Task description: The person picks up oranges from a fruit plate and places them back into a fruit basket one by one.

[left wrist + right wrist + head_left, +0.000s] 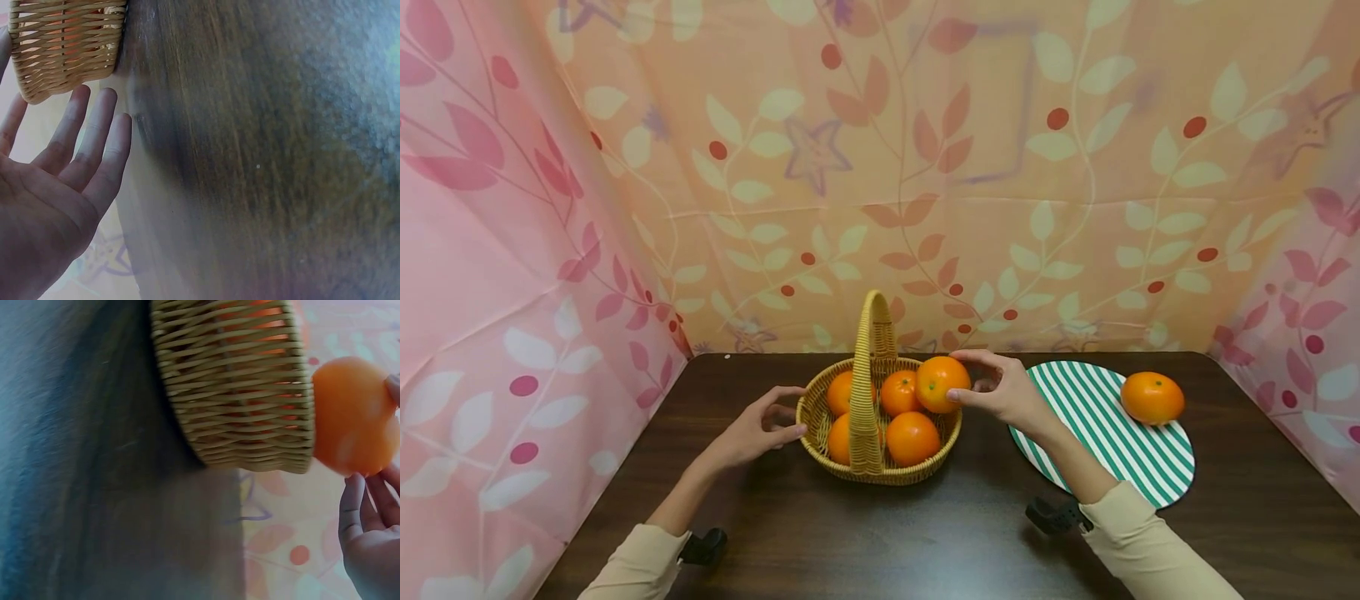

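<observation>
A yellow wicker basket (891, 477) with a tall arched handle stands on the table, several oranges (912, 439) lying inside. My right hand (1003, 387) pinches another orange (942, 385) between thumb and fingers at the basket's right rim. In the right wrist view this orange (351, 415) shows just above the woven rim, its far side hidden. On the basket's left side, my left hand (756, 429) has its thumb and forefinger right at the rim. The left wrist view shows the other fingers (94, 137) extended and spread beside the wicker wall (65, 47).
To the right lies a round placemat (1090, 425) with green and white stripes, one orange (1152, 398) resting near its right edge. Under everything is a dark wooden table (880, 542). Patterned curtains (895, 167) hang behind and at both sides.
</observation>
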A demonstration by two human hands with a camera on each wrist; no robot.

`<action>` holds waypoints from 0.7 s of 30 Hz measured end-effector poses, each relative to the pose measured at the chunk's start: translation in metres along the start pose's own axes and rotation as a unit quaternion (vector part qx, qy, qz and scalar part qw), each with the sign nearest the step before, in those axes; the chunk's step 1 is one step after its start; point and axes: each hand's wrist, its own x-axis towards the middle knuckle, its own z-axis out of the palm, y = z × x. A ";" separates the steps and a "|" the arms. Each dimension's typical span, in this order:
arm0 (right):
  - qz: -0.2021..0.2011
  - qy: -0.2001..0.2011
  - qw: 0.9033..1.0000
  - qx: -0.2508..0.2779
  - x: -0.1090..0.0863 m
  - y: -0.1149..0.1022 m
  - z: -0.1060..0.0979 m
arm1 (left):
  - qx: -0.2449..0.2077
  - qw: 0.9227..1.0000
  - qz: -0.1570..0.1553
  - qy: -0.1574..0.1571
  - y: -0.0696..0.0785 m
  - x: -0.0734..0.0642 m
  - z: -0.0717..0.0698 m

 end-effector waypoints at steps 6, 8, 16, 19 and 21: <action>-0.008 -0.017 1.000 -0.006 0.000 0.008 0.004 | 0.002 1.000 -0.001 0.000 0.001 0.000 0.000; -0.008 -0.021 1.000 -0.004 0.000 0.009 0.004 | 0.000 1.000 -0.002 -0.001 0.001 -0.001 0.000; -0.023 -0.041 0.999 0.026 0.000 0.011 0.000 | 0.001 1.000 0.001 -0.002 -0.001 0.000 0.000; -0.028 -0.043 0.998 0.034 -0.002 0.012 -0.006 | -0.001 1.000 -0.002 -0.003 -0.001 0.000 -0.001; -0.031 -0.039 0.998 0.033 -0.004 0.013 -0.011 | -0.001 1.000 -0.003 -0.002 0.000 0.000 -0.001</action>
